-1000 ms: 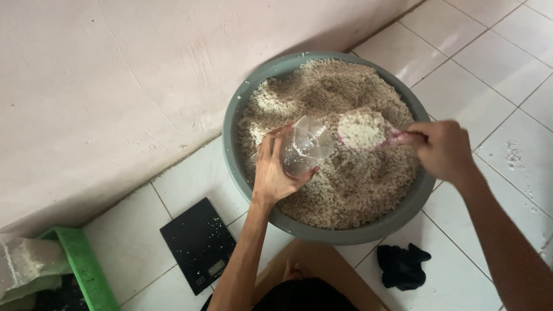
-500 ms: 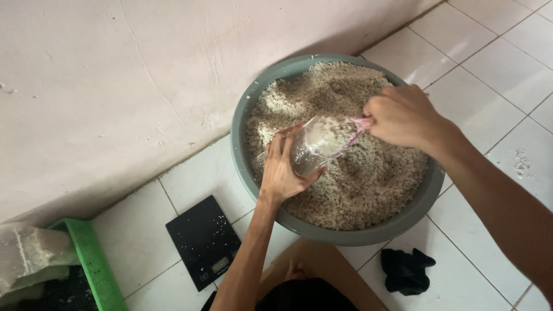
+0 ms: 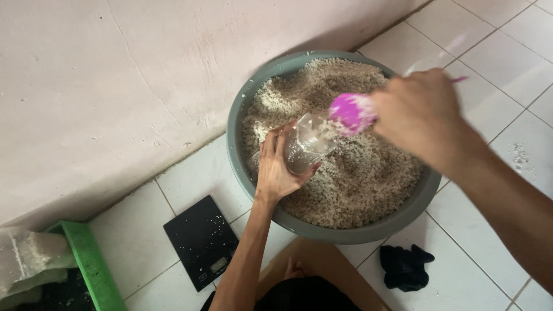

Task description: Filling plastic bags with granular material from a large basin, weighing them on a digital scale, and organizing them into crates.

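A: What do you have in the middle of the frame now?

B: My left hand (image 3: 276, 170) holds a clear plastic bag (image 3: 308, 147) over the grain mix (image 3: 357, 173), inside the big grey basin (image 3: 322, 230). The fingers are curled around the lower part of the bag, the thumb on the near side, and its mouth points to the upper right. My right hand (image 3: 420, 118) comes in from the right and holds a pink scoop (image 3: 350, 112) tilted at the mouth of the bag.

A: How are the fingers of the right hand?

B: Wrapped closed around the handle, I think. The hand is blurred and I see it from the back, so I cannot tell how each finger sits. A thin pink end of the handle shows behind the hand, towards the upper right.

A: How should this be done well?

B: In my judgement, I should keep the bag mouth wide and directly under the lip of the scoop, and tip slowly, so that what misses falls back into the basin and not on the white tiles (image 3: 495, 63). The left hand should hold from below, so the bag does not fold as it gets heavy.

A: What else is near?

B: A black kitchen scale (image 3: 199, 242) at lower left of the basin, a green crate (image 3: 92, 268) in the lower left corner, a dark cloth (image 3: 406, 266) at lower right.
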